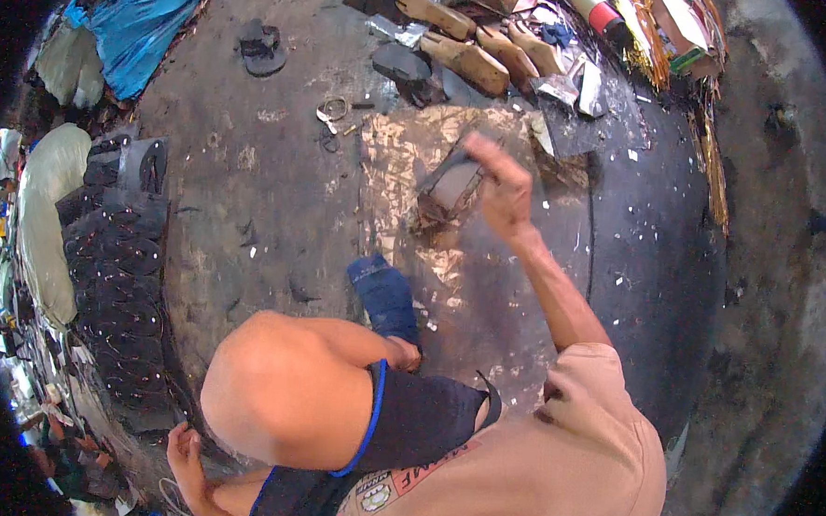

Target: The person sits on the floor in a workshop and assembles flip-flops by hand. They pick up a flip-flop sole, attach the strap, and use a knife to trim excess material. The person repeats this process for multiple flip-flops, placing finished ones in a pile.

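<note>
— Grey block (451, 183), held in our right hand (501, 190): where does it sit?

— Over the gold sheet (409, 164) spread on the dark floor (248, 203). Our fingers are clamped on the block's upper right end; its lower end meets the sheet, tilted.

— And our left hand (185, 452)?

— Low at the picture's lower left, beside our bare knee (285, 391) and near the edge of the stacked black soles (119, 261). We see its fingers slightly curled; we cannot tell whether they grip anything.

— What lies around the sheet?

— A blue cloth (385, 294) at its lower left corner, just beside our knee. Scissors (332, 112) lie just beyond its upper left corner. Wooden lasts (470, 60) lie in a row farther up, with a dark sole (400, 63) beside them and a black sandal (261, 46) well to the left.

— And at the margins?

— A blue bag (141, 19) at upper left, and a pale sack (47, 201) at left, next to the stacked soles.
</note>
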A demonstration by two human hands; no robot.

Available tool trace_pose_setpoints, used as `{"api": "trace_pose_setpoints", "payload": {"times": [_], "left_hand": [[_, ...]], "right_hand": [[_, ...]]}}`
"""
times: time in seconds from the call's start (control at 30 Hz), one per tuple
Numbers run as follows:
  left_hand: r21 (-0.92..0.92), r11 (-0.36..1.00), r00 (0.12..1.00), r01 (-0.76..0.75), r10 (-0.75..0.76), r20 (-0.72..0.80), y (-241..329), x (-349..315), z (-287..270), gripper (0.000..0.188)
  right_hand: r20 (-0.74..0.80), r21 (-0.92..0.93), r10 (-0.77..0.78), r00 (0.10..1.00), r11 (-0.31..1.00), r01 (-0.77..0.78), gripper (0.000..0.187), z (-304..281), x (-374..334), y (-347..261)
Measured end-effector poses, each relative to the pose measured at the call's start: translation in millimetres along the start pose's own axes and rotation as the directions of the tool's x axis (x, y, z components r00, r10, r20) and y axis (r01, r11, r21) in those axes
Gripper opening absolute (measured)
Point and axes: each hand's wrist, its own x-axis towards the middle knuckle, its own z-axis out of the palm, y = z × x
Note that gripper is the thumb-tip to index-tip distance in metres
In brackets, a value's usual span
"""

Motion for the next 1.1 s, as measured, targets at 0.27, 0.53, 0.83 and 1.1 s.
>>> {"api": "trace_pose_setpoints", "payload": {"times": [0.27, 0.53, 0.83, 1.1], "left_hand": [[0.043, 0.999, 1.0, 0.011, -0.01, -0.003, -9.7, -3.9, -5.0, 0.038], [0.028, 0.999, 0.999, -0.043, 0.043, 0.012, -5.1, 5.1, 1.5, 0.035], [-0.015, 0.997, 0.997, 0.076, -0.076, 0.001, -13.6, -0.6, -8.4, 0.039], [0.018, 0.999, 1.0, 0.026, -0.026, 0.007, -2.1, -1.1, -4.1, 0.037]], "right_hand": [[-0.062, -0.456, 0.101, 0.993, 0.882, -0.118, 0.058, -9.7, 33.7, 57.2], [-0.015, -0.4, 0.174, 0.985, 0.902, -0.165, 0.058, -6.9, 28.5, 83.4], [0.003, -0.41, 0.14, 0.99, 0.903, -0.127, 0.061, 0.7, -5.9, 61.4], [0.374, -0.608, 0.306, 0.876, 0.793, -0.017, 0.059, 16.7, 11.1, 37.6]]}}
